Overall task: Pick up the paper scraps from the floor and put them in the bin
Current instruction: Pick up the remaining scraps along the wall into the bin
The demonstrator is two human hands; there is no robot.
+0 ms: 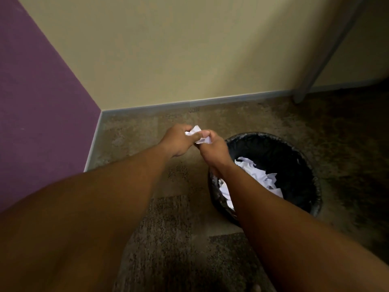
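Note:
Both my hands meet above the carpet, just left of the bin. My left hand [179,141] and my right hand [213,148] together grip a small bunch of white paper scraps [195,130], fingers curled round it. The paper shows between and above the thumbs; most of it is hidden in the hands. The round black bin [294,153], lined with a black bag, stands to the right and below the hands. Several white paper scraps [255,172] lie inside it, partly hidden by my right forearm.
Brown patterned carpet [168,218] covers the floor. A purple wall [42,102] meets a cream wall [179,49] in the corner ahead, with a grey skirting board along the base. A grey furniture leg [315,66] stands at the far right.

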